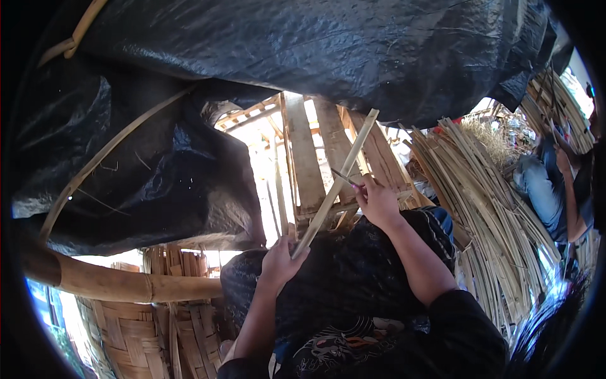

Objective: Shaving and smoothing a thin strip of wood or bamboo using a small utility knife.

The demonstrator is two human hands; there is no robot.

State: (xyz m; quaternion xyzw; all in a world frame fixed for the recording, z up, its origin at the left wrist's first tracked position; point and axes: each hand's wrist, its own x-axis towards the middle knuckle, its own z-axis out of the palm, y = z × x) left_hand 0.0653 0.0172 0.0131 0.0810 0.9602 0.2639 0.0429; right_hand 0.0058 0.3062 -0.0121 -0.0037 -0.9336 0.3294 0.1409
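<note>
Seemingly for steadiness, the left hand [279,264] wraps its grip round a bamboo strip [331,193] near its lower end; the right hand [380,203] pinches a small knife [346,179] across it.

Black plastic sheeting [315,44] spans the top of the view and hangs down the left side, where a thin curved pole [117,139] crosses it. A thick bamboo pole [126,281] extends across the lower left, a woven panel [129,335] showing beneath it. Broad wooden planks [304,151] occupy the centre; dry straw [489,134] and a co-worker in blue trousers [541,189] are noted at right.
</note>
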